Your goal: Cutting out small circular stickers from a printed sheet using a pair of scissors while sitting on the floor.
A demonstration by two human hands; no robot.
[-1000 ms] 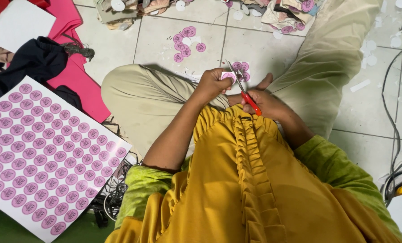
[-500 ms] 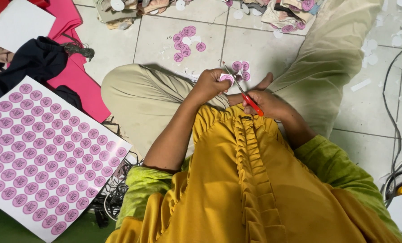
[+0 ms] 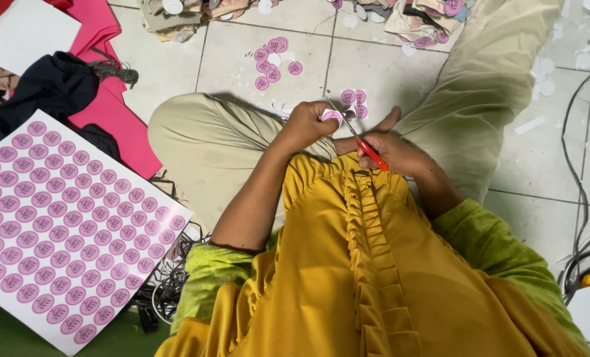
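**Scissors closing on a pink round label**

Since the earlier frames little had shifted: the scissors (image 3: 360,137) had swung a touch flatter, and the left hand (image 3: 308,124) had turned the small round label (image 3: 332,116) slightly against the blades.

Nearest the camera, the right hand (image 3: 394,153) was wrapped shut around the red handles, while the left fingers pinched the pink disc by its edge, held above the lap between the crossed legs. A clean cut, by my judgement, called for rotating the disc into the blades with short snips, keeping to the white margin and the fingertips clear of the tips.

To the person's left, on the floor, lay a large white sheet (image 3: 57,231) printed with rows of identical pink circles, uncut. Beyond the hands, two pairs of cut discs (image 3: 354,104) sat on the floor tiles (image 3: 242,53), and farther off a loose cluster of pink rounds (image 3: 273,58). At the far edge, more discs lay among fabric scraps (image 3: 427,20).
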